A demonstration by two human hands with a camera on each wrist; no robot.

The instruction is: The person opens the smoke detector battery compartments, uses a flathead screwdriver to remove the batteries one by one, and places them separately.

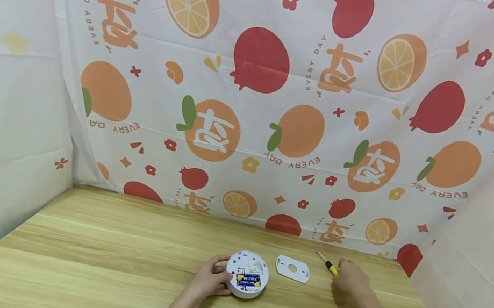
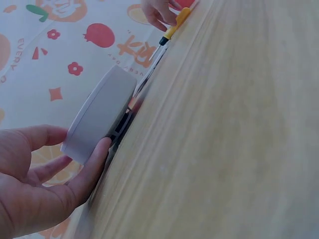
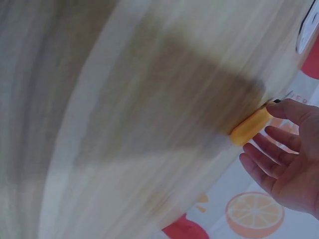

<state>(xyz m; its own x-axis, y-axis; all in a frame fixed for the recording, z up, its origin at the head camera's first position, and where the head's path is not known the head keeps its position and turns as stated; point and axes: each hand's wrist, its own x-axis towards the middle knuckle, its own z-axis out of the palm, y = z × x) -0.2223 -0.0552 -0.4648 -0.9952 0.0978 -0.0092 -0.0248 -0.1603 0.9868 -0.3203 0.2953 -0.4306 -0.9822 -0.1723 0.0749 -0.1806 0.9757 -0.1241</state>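
My left hand (image 1: 209, 279) grips the side of a round white device (image 1: 250, 263), which looks like a smoke alarm, with blue and yellow batteries (image 1: 248, 280) showing in its upper face. In the left wrist view the thumb and fingers hold opposite sides of its rim. My right hand (image 1: 353, 276) is at the yellow handle of a screwdriver (image 1: 332, 268), whose shaft points away to the left. In the right wrist view the thumb lies by the dark collar, and the loosely spread fingers (image 3: 261, 172) are beside the handle, not wrapped round it.
A flat white mounting plate (image 1: 292, 268) with a round central hole lies between the device and the screwdriver. The wood-grain table (image 1: 111, 262) reaches back to a fruit-print cloth (image 1: 252, 122). Pale cloths hang at both sides.
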